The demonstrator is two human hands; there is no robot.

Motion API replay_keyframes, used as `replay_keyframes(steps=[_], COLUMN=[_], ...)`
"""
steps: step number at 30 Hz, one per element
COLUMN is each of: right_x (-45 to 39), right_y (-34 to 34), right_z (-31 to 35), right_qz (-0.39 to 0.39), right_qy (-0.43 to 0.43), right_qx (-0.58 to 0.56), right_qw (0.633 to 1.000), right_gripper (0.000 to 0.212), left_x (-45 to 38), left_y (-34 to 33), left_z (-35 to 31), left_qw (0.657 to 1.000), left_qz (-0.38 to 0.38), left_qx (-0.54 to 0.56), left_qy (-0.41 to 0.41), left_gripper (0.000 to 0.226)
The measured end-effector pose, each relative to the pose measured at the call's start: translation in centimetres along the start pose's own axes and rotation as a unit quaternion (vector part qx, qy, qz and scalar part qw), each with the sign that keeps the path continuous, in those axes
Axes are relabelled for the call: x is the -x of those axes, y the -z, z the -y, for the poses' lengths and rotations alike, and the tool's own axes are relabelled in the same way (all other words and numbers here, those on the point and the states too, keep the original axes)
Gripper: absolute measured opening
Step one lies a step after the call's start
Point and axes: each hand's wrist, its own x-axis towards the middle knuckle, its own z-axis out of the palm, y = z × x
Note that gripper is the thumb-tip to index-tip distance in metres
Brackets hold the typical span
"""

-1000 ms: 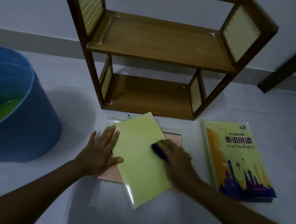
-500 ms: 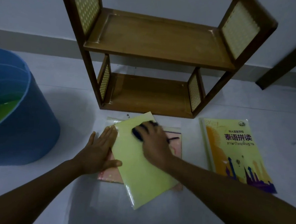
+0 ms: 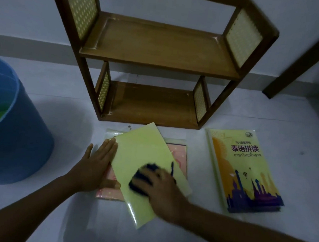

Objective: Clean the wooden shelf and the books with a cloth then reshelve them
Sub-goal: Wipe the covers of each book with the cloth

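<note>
A pale yellow book (image 3: 143,153) lies tilted on top of a pink book (image 3: 179,156) on the white floor, in front of the empty two-tier wooden shelf (image 3: 159,51). My right hand (image 3: 161,189) presses a dark blue cloth (image 3: 141,178) onto the middle of the yellow cover. My left hand (image 3: 95,165) lies flat with fingers spread on the left edge of the yellow book and on the pink one beneath. A yellow book with a purple skyline and printed title (image 3: 242,170) rests to the right, on another book.
A large blue bucket (image 3: 16,129) holding greenish water stands at the left. The shelf stands against a white wall. A dark wooden bar (image 3: 300,60) leans at the far right.
My right hand with the cloth went from the book's right edge up to its top, then back down to the middle. My left hand has stayed put.
</note>
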Motion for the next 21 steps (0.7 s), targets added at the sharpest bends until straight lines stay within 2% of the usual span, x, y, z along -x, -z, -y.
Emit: replay_keyframes(steps=[2,4,6,7,9,11,16,19,21], right_x=[3.9,5.5,5.6,5.2,4.7,4.6,5.7,5.7,5.5], right_y=[0.1,1.5,2.6,3.0,3.7,3.8,3.6,6.7,9.2], right_z=[0.7,-0.8,-3.7,-5.4,-8.3,-9.6,-10.3,-11.6,-12.2], right_qz=[0.01,-0.038,-0.103,-0.117,-0.091,-0.072,0.029,0.106,0.084], right_qy=[0.052,0.041,-0.045,-0.119,-0.249,-0.283,-0.302,-0.295,-0.286], right_qx=[-0.031,-0.034,-0.021,-0.02,-0.019,-0.015,-0.057,-0.219,-0.262], right_qw=[0.998,0.998,0.993,0.986,0.964,0.956,0.951,0.924,0.918], right_gripper=[0.051,0.055,0.054,0.054,0.05,0.05,0.064,0.059,0.065], left_x=[-0.6,-0.7,0.2,0.9,2.4,3.3,2.0,2.6,2.4], left_y=[0.3,0.2,0.1,0.2,0.2,-0.6,-2.7,-2.2,0.2], left_z=[-0.6,-1.3,-1.5,-1.4,-2.2,-4.5,-9.4,-8.8,-8.9], left_qw=[1.0,1.0,0.999,0.999,0.996,0.989,0.965,0.939,0.939], left_qz=[0.003,0.017,0.034,0.029,0.014,0.009,-0.008,-0.119,-0.193], left_qx=[0.004,0.008,-0.006,-0.023,-0.064,-0.073,-0.126,-0.109,-0.013], left_qy=[-0.006,0.001,0.006,-0.005,-0.062,-0.13,-0.229,-0.304,-0.285], left_gripper=[0.131,0.132,0.135,0.136,0.133,0.126,0.076,0.044,0.037])
